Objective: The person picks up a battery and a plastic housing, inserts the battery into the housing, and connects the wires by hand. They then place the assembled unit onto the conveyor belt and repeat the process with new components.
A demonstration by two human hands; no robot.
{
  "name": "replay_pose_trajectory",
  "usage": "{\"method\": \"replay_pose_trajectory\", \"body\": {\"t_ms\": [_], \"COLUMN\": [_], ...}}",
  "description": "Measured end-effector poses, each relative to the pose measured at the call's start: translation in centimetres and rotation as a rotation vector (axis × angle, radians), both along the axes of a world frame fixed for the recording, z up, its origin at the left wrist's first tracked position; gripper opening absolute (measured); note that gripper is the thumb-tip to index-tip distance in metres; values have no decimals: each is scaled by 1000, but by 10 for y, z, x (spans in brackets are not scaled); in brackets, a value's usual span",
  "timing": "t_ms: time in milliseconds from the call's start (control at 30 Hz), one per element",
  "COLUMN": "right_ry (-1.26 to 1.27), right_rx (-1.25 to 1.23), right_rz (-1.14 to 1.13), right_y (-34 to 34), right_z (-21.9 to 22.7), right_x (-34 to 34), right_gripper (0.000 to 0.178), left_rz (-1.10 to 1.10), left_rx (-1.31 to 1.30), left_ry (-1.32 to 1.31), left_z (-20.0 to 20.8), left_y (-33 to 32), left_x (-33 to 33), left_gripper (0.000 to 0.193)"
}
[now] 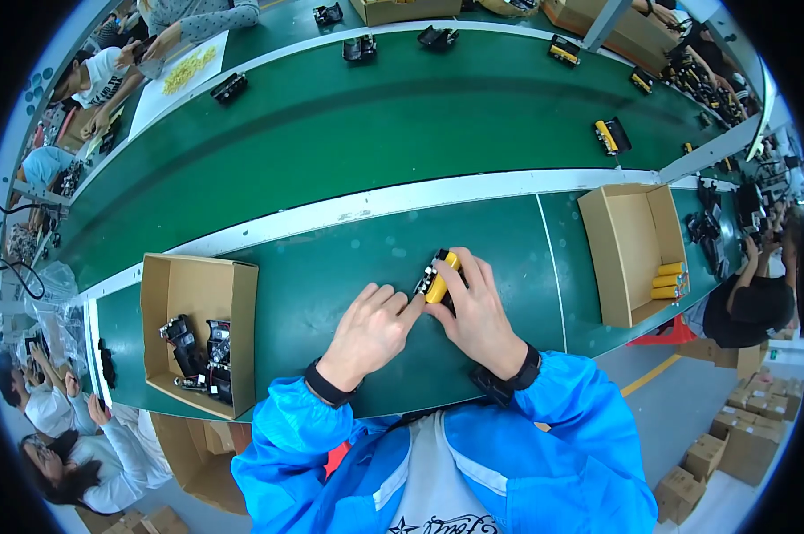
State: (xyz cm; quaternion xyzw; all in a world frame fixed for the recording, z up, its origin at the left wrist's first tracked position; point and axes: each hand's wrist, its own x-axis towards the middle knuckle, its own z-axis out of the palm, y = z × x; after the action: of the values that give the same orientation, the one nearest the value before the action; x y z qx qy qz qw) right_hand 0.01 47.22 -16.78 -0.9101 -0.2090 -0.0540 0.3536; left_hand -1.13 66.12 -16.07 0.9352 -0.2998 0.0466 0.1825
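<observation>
Over the green bench in front of me is a small black plastic housing with yellow cylindrical battery cells (436, 280) and metallic parts along its left side. My right hand (482, 316) grips it from the right, the fingers over its far end and the thumb at its near end. From the left, my left hand (371, 327) meets its near end with the index finger, the other fingers curled; its thumb is mostly hidden. Part of the housing is covered by my right fingers.
To my left, a cardboard box (246, 303) holds black housings (185, 345). At right, another cardboard box (609, 267) holds several yellow battery cells (667, 280). Beyond a white rail (366, 205) runs a green conveyor (357, 125) carrying housings (612, 136). Other people sit at both sides.
</observation>
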Motion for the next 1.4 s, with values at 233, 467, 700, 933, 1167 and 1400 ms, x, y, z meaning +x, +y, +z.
{"method": "replay_pose_trajectory", "body": {"t_ms": [233,467,700,933,1167,1400], "right_ry": [-7,-34,26,15,-95,-326], "right_rx": [-14,93,67,65,149,-380], "right_rz": [6,40,82,90,168,-723], "right_y": [-2,-9,-6,-13,-15,-257], "right_z": [-3,-12,-12,-18,-21,59], "right_x": [6,6,9,7,11,6], "right_gripper": [67,72,78,77,58,36], "left_rz": [-18,-74,-74,355,337,408], "left_rx": [-5,55,-19,-524,-230,-480], "left_ry": [-8,1,-16,431,797,922], "left_z": [-1,1,12,-19,-23,-3], "left_y": [2,2,0,-24,-15,0], "left_x": [5,5,11,36,70,104], "left_gripper": [41,40,31,31,34,26]}}
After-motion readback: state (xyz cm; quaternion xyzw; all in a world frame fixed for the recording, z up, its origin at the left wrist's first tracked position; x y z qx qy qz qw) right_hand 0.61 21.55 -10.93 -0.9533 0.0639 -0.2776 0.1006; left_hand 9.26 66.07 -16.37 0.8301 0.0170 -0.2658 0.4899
